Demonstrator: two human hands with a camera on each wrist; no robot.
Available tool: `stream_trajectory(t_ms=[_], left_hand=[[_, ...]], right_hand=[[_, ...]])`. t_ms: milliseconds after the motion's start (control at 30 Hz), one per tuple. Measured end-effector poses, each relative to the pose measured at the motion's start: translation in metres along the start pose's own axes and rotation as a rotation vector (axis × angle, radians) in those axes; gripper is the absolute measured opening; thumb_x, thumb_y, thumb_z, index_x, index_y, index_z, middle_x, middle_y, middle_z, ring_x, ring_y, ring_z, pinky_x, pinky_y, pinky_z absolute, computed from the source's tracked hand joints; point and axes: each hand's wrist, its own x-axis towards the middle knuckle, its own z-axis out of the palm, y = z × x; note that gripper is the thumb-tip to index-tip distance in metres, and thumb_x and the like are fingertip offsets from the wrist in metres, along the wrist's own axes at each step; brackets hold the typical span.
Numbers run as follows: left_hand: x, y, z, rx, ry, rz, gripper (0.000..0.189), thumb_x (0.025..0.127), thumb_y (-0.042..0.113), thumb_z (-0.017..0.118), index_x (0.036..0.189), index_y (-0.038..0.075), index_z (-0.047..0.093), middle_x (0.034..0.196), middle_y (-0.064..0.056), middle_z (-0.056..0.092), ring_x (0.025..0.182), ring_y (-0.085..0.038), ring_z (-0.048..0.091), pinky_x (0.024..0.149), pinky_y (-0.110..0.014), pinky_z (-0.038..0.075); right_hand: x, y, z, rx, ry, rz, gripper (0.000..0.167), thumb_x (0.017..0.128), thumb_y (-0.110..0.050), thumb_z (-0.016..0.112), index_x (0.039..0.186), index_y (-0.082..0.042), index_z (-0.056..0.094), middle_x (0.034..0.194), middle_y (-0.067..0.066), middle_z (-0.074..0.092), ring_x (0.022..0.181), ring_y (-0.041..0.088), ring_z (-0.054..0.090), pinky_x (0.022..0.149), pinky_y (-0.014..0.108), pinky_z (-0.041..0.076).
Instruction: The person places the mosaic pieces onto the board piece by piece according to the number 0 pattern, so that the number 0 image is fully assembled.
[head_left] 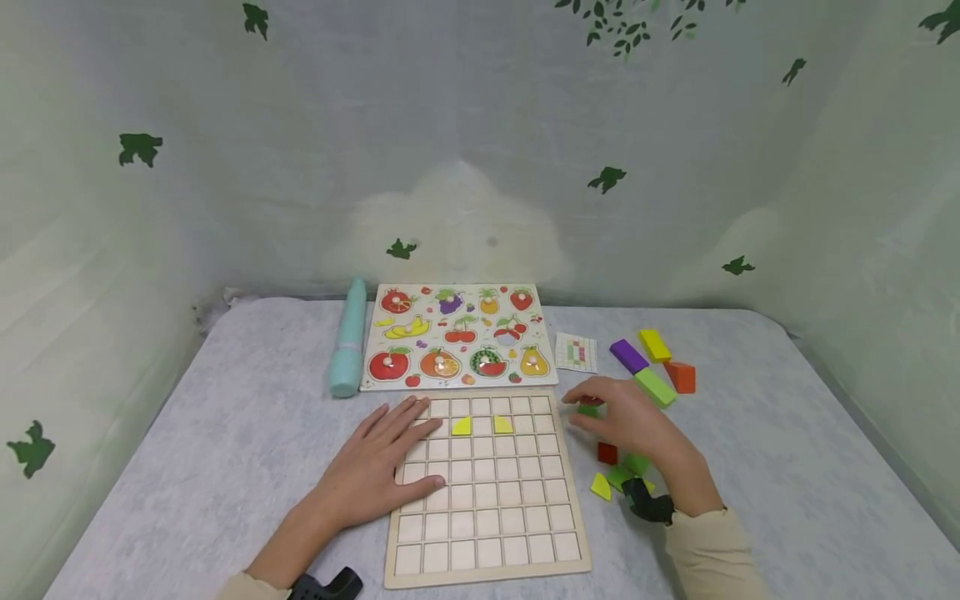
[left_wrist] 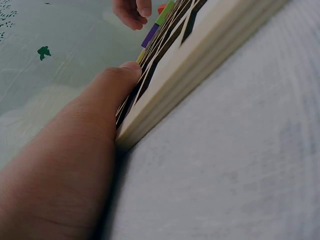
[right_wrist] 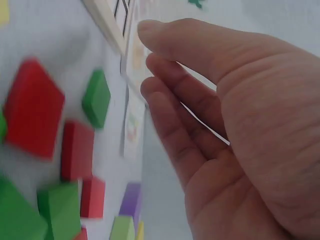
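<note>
My left hand (head_left: 375,462) rests on the left side of a wooden grid board (head_left: 487,579), fingers spread and thumb lying over its squares. Two yellow quarter-round pieces sit in the board's upper part, a left one (head_left: 462,427) and a right one (head_left: 502,425). Beyond the board's right edge hovers my right hand (head_left: 630,417), thumb apart from bent fingers, with nothing between them in the right wrist view. Loose blocks lie below and about it, among them a green block (right_wrist: 97,99), a large red block (right_wrist: 35,110) and a yellow triangle (head_left: 601,487).
Behind the board lies a fruit puzzle (head_left: 491,333), with a rolled turquoise cloth-like item (head_left: 349,342) at its left and a small pattern card (head_left: 577,352) at its right. Purple (head_left: 628,356), yellow (head_left: 655,346), light green (head_left: 656,388) and orange blocks (head_left: 681,377) lie at the back right.
</note>
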Motion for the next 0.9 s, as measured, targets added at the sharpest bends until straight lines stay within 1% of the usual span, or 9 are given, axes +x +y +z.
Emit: stream_trajectory(t_ms=[100,233,367,467,667,767,900], left_hand=[[0.000,0.000,0.000,0.000,0.000,-0.002,0.083,0.090,0.079,0.053,0.156,0.029,0.047,0.171,0.004,0.027,0.158,-0.019,0.022,0.129,-0.046,0.014],[0.000,0.000,0.001,0.003,0.004,0.004,0.082,0.090,0.078,0.053,0.156,0.029,0.047,0.171,0.004,0.027,0.158,-0.019,0.022,0.129,-0.045,0.015],[0.000,0.000,0.001,0.004,0.006,0.007,0.082,0.091,0.078,0.054,0.156,0.028,0.047,0.170,0.004,0.027,0.158,-0.019,0.022,0.129,-0.045,0.015],[0.000,-0.001,0.001,0.008,0.007,0.003,0.082,0.090,0.078,0.054,0.156,0.029,0.047,0.170,0.003,0.028,0.158,-0.019,0.023,0.129,-0.046,0.015],[0.000,-0.001,0.001,0.010,0.013,0.003,0.082,0.090,0.078,0.054,0.156,0.029,0.047,0.170,0.003,0.028,0.158,-0.019,0.024,0.129,-0.047,0.016],[0.000,-0.001,0.001,0.009,0.016,0.005,0.082,0.090,0.078,0.054,0.156,0.029,0.048,0.170,0.003,0.029,0.158,-0.019,0.024,0.129,-0.047,0.016],[0.000,-0.001,0.002,0.013,0.016,0.005,0.082,0.090,0.078,0.054,0.156,0.029,0.048,0.170,0.003,0.029,0.158,-0.019,0.023,0.129,-0.047,0.016]], right_hand=[[-0.003,0.009,-0.006,0.023,-0.004,0.025,0.025,0.091,-0.016,0.080,0.115,-0.011,0.076,0.110,0.000,0.074,0.101,0.021,0.068,0.090,0.043,0.060],[-0.006,0.022,-0.012,0.035,-0.010,0.082,0.025,0.092,-0.019,0.079,0.116,-0.011,0.075,0.109,0.000,0.074,0.101,0.022,0.067,0.088,0.042,0.061],[-0.010,0.034,-0.016,0.043,-0.001,0.137,0.028,0.092,-0.018,0.079,0.118,-0.011,0.074,0.112,0.003,0.073,0.103,0.025,0.067,0.089,0.044,0.061],[-0.012,0.042,-0.019,0.029,0.007,0.190,0.029,0.092,-0.017,0.079,0.119,-0.009,0.073,0.113,0.005,0.073,0.104,0.027,0.066,0.090,0.046,0.061],[-0.016,0.051,-0.019,-0.015,-0.033,0.299,0.031,0.091,-0.022,0.080,0.117,-0.008,0.073,0.110,0.007,0.071,0.101,0.026,0.065,0.090,0.047,0.061],[-0.017,0.052,-0.020,-0.008,-0.044,0.316,0.032,0.090,-0.024,0.081,0.117,-0.008,0.073,0.110,0.008,0.071,0.102,0.027,0.065,0.090,0.047,0.061],[-0.018,0.052,-0.021,-0.011,-0.052,0.319,0.031,0.089,-0.022,0.081,0.116,-0.008,0.073,0.105,0.006,0.069,0.097,0.024,0.061,0.085,0.043,0.061]])
